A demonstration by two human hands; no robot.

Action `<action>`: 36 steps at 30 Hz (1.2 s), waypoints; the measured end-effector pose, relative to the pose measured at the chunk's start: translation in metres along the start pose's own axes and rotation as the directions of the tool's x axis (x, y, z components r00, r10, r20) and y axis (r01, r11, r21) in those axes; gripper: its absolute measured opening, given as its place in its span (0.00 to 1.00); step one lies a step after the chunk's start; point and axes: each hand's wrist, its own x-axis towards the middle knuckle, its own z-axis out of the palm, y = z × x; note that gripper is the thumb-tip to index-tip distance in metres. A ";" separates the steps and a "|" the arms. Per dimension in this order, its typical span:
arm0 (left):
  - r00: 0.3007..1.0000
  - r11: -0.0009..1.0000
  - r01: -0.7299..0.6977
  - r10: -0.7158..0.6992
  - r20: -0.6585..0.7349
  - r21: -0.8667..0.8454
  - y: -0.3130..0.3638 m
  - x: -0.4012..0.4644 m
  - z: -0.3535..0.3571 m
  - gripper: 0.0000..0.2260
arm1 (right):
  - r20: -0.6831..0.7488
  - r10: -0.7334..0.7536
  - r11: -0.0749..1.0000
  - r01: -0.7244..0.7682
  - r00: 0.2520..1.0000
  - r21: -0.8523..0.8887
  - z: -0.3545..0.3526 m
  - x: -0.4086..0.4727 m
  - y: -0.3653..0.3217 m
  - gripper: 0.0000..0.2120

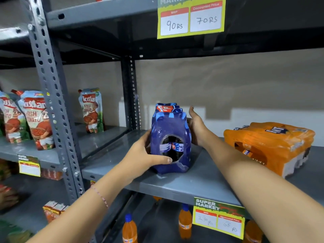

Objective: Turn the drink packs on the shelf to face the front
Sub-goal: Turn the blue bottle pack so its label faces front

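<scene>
A blue shrink-wrapped drink pack (pixel 170 127) stands on the grey metal shelf (pixel 175 185), its narrow end with a torn hole toward me. My left hand (pixel 145 153) grips its lower left side, thumb at the hole's rim. My right hand (pixel 197 127) presses flat against its right side, fingers extended toward the back. An orange shrink-wrapped drink pack (pixel 273 142) lies on the same shelf to the right, apart from both hands, its end opening facing front-left.
A perforated grey upright post (pixel 52 102) stands left of the blue pack. Ketchup pouches (pixel 35 118) fill the left bay. Orange soda bottles (pixel 185 221) stand on the shelf below. Price tags (pixel 191 18) hang from the shelf above and the shelf edge (pixel 219 218).
</scene>
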 end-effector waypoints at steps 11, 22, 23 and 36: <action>0.991 0.899 0.131 -0.114 0.065 -0.418 -0.022 0.020 -0.065 0.25 | -0.022 -0.091 0.994 0.092 0.996 0.067 -0.022 0.002 -0.007 0.28; 0.868 0.831 0.242 -0.416 -0.271 -0.500 -0.022 0.074 -0.059 0.12 | 0.186 -0.266 0.955 0.285 0.946 -0.083 -0.032 -0.005 -0.005 0.27; 0.889 0.819 0.246 -0.403 -0.215 -0.518 -0.018 0.077 -0.059 0.14 | 0.228 -0.279 0.944 0.310 0.933 -0.111 -0.031 -0.006 -0.004 0.27; 0.970 0.805 0.176 -0.241 -0.040 -0.566 -0.014 0.103 -0.034 0.24 | 0.161 -0.339 0.881 0.373 0.927 -0.292 -0.037 -0.018 -0.006 0.32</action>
